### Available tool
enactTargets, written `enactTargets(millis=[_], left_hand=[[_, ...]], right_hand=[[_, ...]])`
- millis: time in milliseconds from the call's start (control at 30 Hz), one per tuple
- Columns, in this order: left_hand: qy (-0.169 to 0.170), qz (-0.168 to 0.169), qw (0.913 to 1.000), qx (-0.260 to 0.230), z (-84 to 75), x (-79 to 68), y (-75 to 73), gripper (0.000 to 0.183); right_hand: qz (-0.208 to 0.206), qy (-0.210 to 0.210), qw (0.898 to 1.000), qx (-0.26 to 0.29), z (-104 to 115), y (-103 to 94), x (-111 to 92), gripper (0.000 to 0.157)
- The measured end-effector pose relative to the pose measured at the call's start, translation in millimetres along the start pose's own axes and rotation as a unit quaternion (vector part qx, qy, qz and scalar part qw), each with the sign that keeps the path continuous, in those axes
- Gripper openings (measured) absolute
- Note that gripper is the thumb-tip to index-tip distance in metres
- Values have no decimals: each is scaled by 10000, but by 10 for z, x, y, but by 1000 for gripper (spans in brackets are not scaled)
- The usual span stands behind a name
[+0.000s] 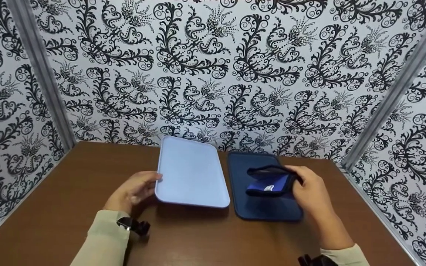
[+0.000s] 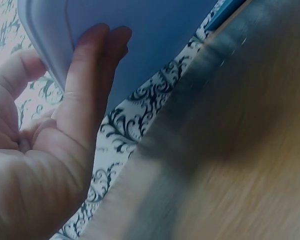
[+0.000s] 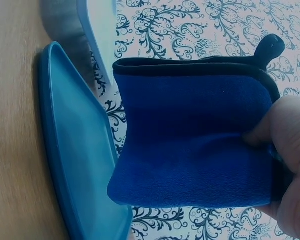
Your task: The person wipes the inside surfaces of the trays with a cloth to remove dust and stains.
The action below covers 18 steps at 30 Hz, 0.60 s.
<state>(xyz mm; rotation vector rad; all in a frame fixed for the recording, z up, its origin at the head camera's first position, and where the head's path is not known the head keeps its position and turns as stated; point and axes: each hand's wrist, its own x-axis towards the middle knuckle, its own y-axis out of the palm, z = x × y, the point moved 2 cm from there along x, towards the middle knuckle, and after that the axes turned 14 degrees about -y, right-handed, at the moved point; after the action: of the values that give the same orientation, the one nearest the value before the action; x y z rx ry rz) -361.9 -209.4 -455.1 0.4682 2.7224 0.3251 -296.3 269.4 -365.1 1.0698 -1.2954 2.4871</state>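
A light blue tray (image 1: 192,171) is lifted off the table, its left edge pinched by my left hand (image 1: 135,188). In the left wrist view, fingers reach under the tray (image 2: 155,45) while another digit lies at its rim. My right hand (image 1: 313,190) grips a folded blue cloth with black edging (image 1: 270,183) by its right end. A small black loop sticks out at the corner of the cloth (image 3: 195,140) in the right wrist view. Below the cloth, a dark blue tray (image 1: 246,208) lies on the table, partly covered by it.
The brown wooden table (image 1: 190,240) reaches back to a wall panel (image 1: 198,74) with black scroll patterns. Grey metal posts (image 1: 44,74) stand at the corners. Each wrist wears a black camera strap (image 1: 133,224).
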Motion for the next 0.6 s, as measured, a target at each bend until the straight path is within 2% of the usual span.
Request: enactTargets(millis=[333,600], left_hand=[[-70,396,9992,19,15,59,363,15],[-80,685,9976,-83,62,110,684,14]], right_hand=[[-439,216,9988,0,60,-23,18,39],[-1120,-85,9936,104,175,31,5,39]])
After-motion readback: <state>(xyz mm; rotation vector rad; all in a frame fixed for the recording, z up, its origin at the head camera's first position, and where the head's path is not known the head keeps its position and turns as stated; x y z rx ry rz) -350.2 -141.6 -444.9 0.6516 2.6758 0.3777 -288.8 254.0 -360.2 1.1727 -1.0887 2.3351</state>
